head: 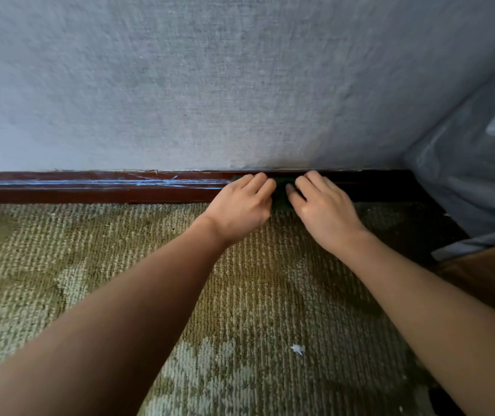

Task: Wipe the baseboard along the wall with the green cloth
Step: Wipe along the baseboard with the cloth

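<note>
A dark red-brown baseboard (90,187) runs along the foot of the grey textured wall, with pale blue streaks on its left part. A dark green cloth (280,192) lies against the baseboard, mostly hidden between my hands. My left hand (240,205) covers the cloth's left side with its fingers curled onto it. My right hand (321,205) covers its right side, fingers reaching the baseboard's top edge and thumb on the cloth.
Olive and beige patterned carpet (150,295) covers the floor, with a small white scrap (297,349) on it. Pale blue-grey bedding (474,163) hangs at the right, over the baseboard's far end. A brown surface (492,274) sits at the right edge.
</note>
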Action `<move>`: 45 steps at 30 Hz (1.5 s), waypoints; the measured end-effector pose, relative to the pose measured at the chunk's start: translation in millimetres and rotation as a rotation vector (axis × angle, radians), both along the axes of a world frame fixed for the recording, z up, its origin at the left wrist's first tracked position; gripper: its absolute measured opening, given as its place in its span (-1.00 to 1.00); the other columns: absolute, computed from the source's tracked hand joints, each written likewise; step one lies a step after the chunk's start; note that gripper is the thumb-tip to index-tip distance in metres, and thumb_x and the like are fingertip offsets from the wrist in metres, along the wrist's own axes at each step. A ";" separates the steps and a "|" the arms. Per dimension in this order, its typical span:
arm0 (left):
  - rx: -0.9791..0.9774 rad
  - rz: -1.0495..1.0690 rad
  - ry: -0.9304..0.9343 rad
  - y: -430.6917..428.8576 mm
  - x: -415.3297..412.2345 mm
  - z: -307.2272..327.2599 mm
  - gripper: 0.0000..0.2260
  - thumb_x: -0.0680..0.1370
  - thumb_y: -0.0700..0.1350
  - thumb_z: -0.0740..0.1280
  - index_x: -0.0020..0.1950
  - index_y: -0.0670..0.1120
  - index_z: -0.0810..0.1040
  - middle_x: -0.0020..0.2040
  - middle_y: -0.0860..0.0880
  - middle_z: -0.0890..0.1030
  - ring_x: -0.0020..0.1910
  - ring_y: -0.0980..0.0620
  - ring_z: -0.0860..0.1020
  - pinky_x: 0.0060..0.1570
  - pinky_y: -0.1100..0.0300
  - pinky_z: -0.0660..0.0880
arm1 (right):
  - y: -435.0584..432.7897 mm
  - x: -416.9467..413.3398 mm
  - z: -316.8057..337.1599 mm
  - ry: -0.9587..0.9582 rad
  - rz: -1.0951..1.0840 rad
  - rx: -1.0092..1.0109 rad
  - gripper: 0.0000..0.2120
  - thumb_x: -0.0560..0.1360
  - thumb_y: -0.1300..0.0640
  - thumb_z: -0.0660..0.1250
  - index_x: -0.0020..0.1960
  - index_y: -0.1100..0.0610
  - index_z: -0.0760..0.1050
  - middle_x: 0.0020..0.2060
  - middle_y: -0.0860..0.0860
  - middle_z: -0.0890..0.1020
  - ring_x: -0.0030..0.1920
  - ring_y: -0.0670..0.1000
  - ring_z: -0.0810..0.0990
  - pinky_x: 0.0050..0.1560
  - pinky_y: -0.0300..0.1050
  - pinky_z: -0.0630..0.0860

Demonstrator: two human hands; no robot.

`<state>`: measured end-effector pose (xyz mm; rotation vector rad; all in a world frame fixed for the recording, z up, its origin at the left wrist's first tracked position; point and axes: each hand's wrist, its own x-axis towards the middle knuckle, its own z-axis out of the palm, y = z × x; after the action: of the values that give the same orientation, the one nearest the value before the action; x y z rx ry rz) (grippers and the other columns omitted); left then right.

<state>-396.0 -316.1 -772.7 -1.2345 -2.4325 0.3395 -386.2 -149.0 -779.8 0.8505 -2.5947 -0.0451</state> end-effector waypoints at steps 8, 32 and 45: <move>0.030 -0.013 -0.018 21.0 -3.3 3.7 -0.70 0.42 -0.27 0.12 -0.30 -0.15 0.64 -0.28 -0.04 0.60 -0.28 -0.01 0.57 -0.30 0.19 0.47 | 23.8 0.4 3.3 0.000 -0.047 0.013 -0.70 0.20 0.38 0.52 -0.08 0.37 0.60 -0.29 0.19 0.60 -0.22 0.16 0.61 -0.19 -0.07 0.56; 0.032 0.148 -0.157 -25.4 3.1 14.2 -0.72 0.31 -0.24 0.10 -0.43 -0.14 0.60 -0.41 -0.04 0.56 -0.35 -0.02 0.56 -0.38 0.23 0.46 | -32.7 -6.7 3.6 0.018 0.011 0.041 -0.80 0.33 0.33 0.24 -0.18 0.31 0.63 -0.32 0.12 0.58 -0.24 0.12 0.58 -0.25 -0.14 0.51; 0.078 0.185 -0.150 -33.8 2.9 -1.6 -0.74 0.38 -0.24 0.14 -0.33 -0.18 0.62 -0.33 -0.06 0.56 -0.31 -0.04 0.54 -0.34 0.17 0.47 | -39.0 -3.6 -1.8 -0.135 -0.058 -0.073 -0.62 0.09 0.43 0.55 -0.10 0.39 0.60 -0.28 0.20 0.60 -0.22 0.18 0.60 -0.24 -0.08 0.56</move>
<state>-393.1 -349.9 -774.3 -1.0394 -2.6690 0.2076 -389.8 -188.0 -781.6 0.7769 -2.7283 0.0925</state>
